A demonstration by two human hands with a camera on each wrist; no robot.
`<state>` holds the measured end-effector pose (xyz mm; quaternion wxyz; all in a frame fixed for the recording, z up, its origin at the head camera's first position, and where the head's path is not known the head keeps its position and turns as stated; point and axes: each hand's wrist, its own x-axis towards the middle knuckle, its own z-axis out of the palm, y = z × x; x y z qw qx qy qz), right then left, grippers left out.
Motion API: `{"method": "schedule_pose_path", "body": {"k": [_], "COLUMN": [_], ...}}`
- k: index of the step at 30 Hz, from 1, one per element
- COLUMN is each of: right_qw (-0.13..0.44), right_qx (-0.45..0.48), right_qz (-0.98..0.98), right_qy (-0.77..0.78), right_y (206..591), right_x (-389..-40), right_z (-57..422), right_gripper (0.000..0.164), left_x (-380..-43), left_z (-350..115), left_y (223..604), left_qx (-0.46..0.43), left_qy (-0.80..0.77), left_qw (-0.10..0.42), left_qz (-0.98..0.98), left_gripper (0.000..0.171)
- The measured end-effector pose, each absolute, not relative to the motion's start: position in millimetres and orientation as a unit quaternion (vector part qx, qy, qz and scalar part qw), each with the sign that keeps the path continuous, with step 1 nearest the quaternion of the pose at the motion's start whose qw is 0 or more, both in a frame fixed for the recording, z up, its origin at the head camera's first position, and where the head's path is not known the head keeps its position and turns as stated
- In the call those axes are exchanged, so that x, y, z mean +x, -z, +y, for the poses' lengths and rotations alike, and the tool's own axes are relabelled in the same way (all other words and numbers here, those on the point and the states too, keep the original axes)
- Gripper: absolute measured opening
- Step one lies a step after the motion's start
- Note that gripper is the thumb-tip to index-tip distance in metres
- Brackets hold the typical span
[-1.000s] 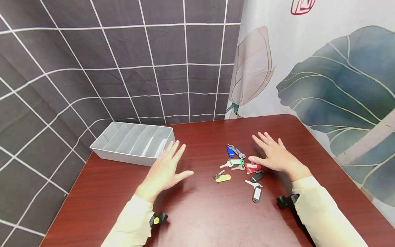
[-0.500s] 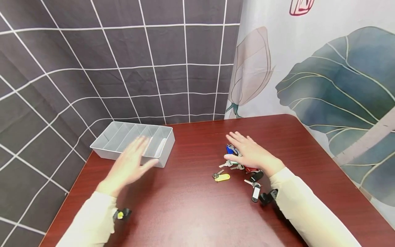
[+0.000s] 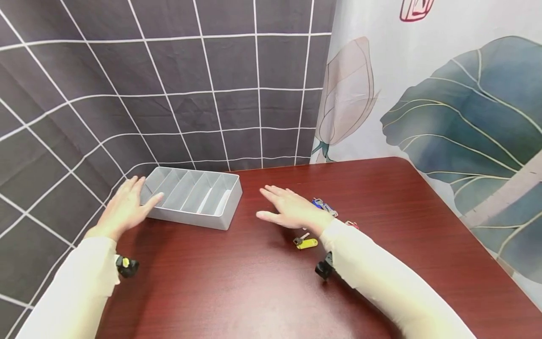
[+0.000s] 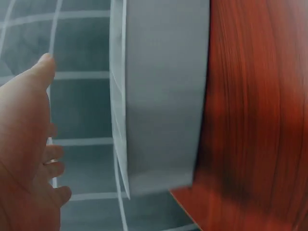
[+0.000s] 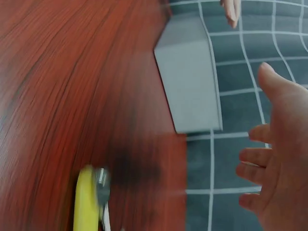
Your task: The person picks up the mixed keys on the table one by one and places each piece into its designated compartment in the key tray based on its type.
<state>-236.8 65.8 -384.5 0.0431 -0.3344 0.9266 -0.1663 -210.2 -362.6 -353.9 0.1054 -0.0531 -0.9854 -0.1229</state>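
Note:
My left hand, fingers extended and thumb apart, is at the left end of the grey divided tray; whether it touches the tray I cannot tell. Holding nothing, my right hand hovers with straight fingers between the tray and the keys. Just below that hand lies a key with a yellow tag, seen blurred as a yellow tag in the right wrist view. Keys with a blue tag lie behind the right wrist. A red tag peeks out past the sleeve, which hides the other keys.
The tray's several compartments face up, and pale strips show in those at its right. A dark red wooden table carries everything. Behind it hang a grey grid curtain and a white curtain with a leaf print.
My left hand has moved left, from the tray's right end across its front to its left end. The right hand has moved left over the keys and past them, its sleeve now covering several.

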Motion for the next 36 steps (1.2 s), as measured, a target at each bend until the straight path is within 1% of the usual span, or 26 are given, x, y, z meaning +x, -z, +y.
{"method": "schedule_pose_path", "body": {"k": [5, 9, 12, 16, 20, 24, 27, 29, 36], "right_qw": [0.062, 0.072, 0.066, 0.056, 0.062, 0.071, 0.078, 0.084, 0.091], "right_qx": [-0.313, -0.283, -0.266, -0.25, -0.232, -0.212, -0.205, -0.207, -0.204], "right_qz": [0.927, 0.929, 0.931, 0.939, 0.944, 0.941, 0.933, 0.928, 0.929], "right_qy": [0.199, 0.228, 0.24, 0.231, 0.226, 0.255, 0.286, 0.298, 0.296], "right_y": [387, 390, 393, 398, 402, 405, 408, 409, 409], "right_x": [-251, -261, -268, -277, -283, -288, -292, -293, -296], "right_z": [28, 5, -7, -20, -31, -42, -49, -51, -55], "right_gripper": [0.083, 0.089, 0.094, 0.099, 0.104, 0.11, 0.111, 0.111, 0.115], "left_x": [-220, -226, -230, -233, -237, -241, -243, -244, -247], "left_z": [-384, -393, -396, -400, -399, -396, -395, -393, -385], "left_y": [363, 372, 376, 379, 381, 385, 391, 394, 402], "left_qx": [-0.021, -0.006, 0.002, 0.007, 0.012, 0.018, 0.027, 0.033, 0.049], "left_qy": [0.131, 0.133, 0.134, 0.134, 0.138, 0.147, 0.155, 0.157, 0.144], "left_qw": [0.06, 0.024, 0.011, 0.006, -0.002, -0.011, -0.014, -0.011, 0.038], "left_qz": [-0.989, -0.991, -0.991, -0.991, -0.99, -0.989, -0.987, -0.987, -0.988], "left_gripper": [0.089, 0.092, 0.094, 0.095, 0.096, 0.097, 0.097, 0.097, 0.097]}}
